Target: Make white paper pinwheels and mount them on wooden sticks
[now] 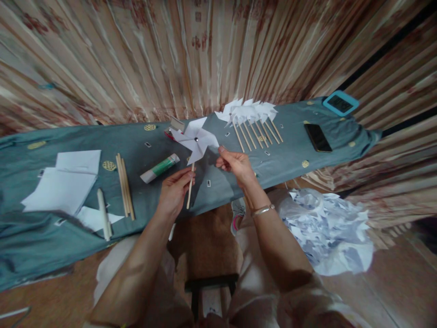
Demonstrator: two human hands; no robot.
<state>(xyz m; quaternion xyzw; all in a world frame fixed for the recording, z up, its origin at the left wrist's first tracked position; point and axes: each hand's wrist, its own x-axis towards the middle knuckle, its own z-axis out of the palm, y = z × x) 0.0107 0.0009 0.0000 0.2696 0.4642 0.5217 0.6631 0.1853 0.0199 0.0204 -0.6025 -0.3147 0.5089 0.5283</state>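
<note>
My left hand [176,189] pinches the wooden stick of a white paper pinwheel [201,145], which stands upright over the cloth with a round pin head at its centre. At the tip of the right-hand blade is my right hand [235,165], its thumb and fingers closed on the paper edge. Just left of the pinwheel lies a green and white tube [160,168]. Behind the blades, a small open box [176,124] with something red beside it is partly hidden. Several finished pinwheels [254,111] lie in an overlapping row to the right, sticks toward me.
On the green cloth [218,200] at left are white paper sheets [73,184], a white pen-like tool [103,214] and several wooden sticks [124,187]. A phone [318,137] and a blue digital clock [340,104] lie right. A bag of paper scraps [327,232] sits on the floor.
</note>
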